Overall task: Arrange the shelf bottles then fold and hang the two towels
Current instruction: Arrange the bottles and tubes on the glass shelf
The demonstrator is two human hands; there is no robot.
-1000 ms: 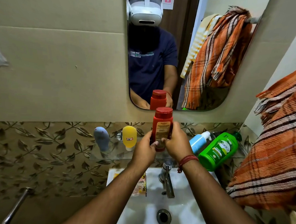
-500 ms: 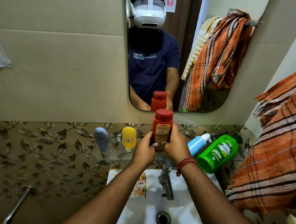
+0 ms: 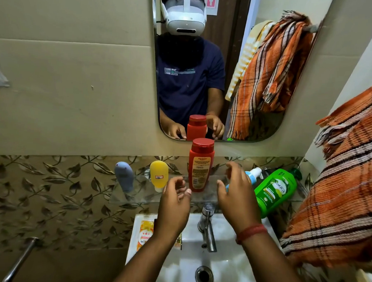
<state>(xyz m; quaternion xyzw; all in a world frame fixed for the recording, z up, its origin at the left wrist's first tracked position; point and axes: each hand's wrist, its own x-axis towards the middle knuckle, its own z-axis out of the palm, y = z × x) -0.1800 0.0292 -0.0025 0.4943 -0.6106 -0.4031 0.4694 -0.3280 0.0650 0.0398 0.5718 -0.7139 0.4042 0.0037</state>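
Shelf [image 3: 213, 186] edge, red bottle [image 3: 200, 165] upright

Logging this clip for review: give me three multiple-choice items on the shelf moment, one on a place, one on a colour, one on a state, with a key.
1. Where does the red bottle stand?
A. in the sink
B. upright on the glass shelf
C. on the towel bar

2. What colour is the bottle leaning at the shelf's right end?
A. green
B. black
C. purple

3. What are the hands doing?
A. both grip the red bottle
B. one holds a towel
C. both are open, off the bottle

Key: B, its base sits on the shelf right of the yellow bottle; A, the green bottle tilts there; C, the left hand and right hand flank the red bottle with gaps showing.
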